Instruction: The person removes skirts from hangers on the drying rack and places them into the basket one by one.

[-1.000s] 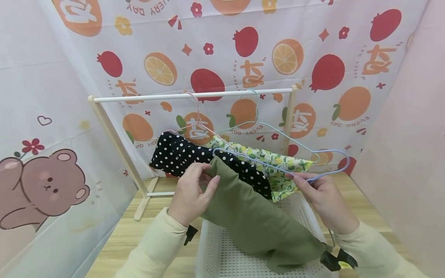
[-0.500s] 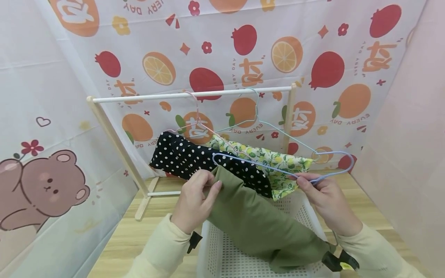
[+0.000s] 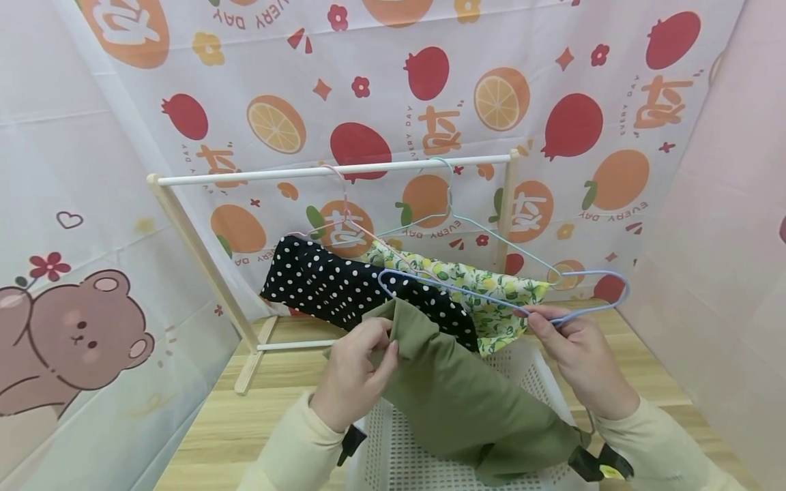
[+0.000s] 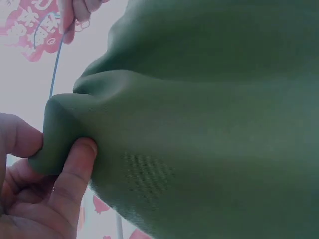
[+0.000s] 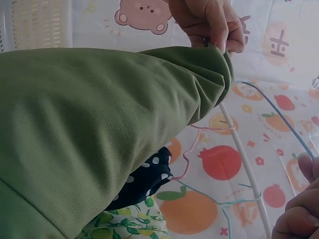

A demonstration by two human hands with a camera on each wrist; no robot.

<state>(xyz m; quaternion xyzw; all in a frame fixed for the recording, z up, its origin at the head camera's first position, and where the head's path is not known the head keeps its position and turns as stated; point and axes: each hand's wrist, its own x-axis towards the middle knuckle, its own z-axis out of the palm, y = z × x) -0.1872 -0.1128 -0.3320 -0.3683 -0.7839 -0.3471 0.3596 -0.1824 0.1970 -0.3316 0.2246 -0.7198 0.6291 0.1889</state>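
Note:
My left hand [image 3: 351,374] pinches the upper left corner of an olive green garment [image 3: 467,399] between thumb and fingers. In the left wrist view, its fingers [image 4: 79,164] fold the cloth edge. The garment slopes down to the right over the basket, bunched at its lower end. My right hand [image 3: 574,354] grips a blue wire hanger [image 3: 469,292] close to its neck, the hook pointing right. The hanger's far left end lies just above the pinched corner. In the right wrist view, the green cloth [image 5: 99,124] fills much of the frame, with the right hand [image 5: 301,209] at the edge.
Behind stands a small rack with a white rail [image 3: 245,176]. A black polka-dot cloth [image 3: 319,273] hangs there on a pink hanger [image 3: 345,198], and a lemon-print cloth [image 3: 510,290] on a mint hanger [image 3: 450,198]. A white perforated basket [image 3: 376,436] stands on the wooden table [image 3: 209,436].
My left hand has moved right and slightly down with the garment's corner, which now sits lower beneath the hanger's end. The right hand and hanger have shifted slightly right and down.

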